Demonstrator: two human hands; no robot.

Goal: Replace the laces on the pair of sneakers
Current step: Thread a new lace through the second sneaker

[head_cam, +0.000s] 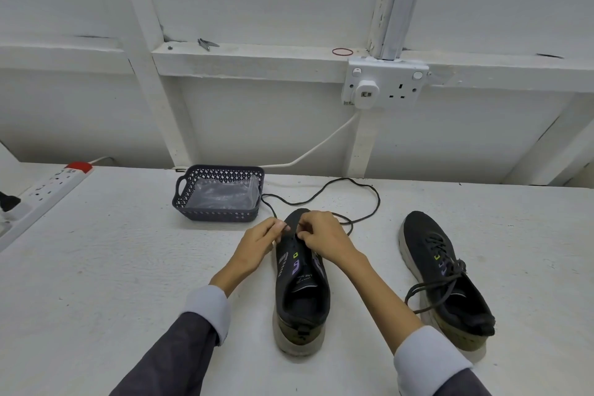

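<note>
While the bottom eyelets get threaded, keep both ends even.
Left hand (259, 243) pinches the long black lace (378, 201); right hand (319, 235) pinches it at the black mesh sneaker (303, 302).

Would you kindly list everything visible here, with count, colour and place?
unlaced sneaker: 1, black, table centre, toe away
laced sneaker: 1, black, table right
loose lace: 1, black, looped beyond the unlaced sneaker
basket: 1, dark, beyond the left hand
plastic bag: 1, clear, in the basket
power strip: 1, white, red switch, table's left edge
double socket: 1, white, wall
plug: 1, white, in the socket's left outlet
cable: 1, white, from plug down to table
rubber band: 1, red, wall ledge
metal clipper: 1, silver, wall ledge, left
table: 1, white
left hand: 1, pinches the loose lace beside the toe
right hand: 1, pinches the loose lace at the front eyelets
</note>
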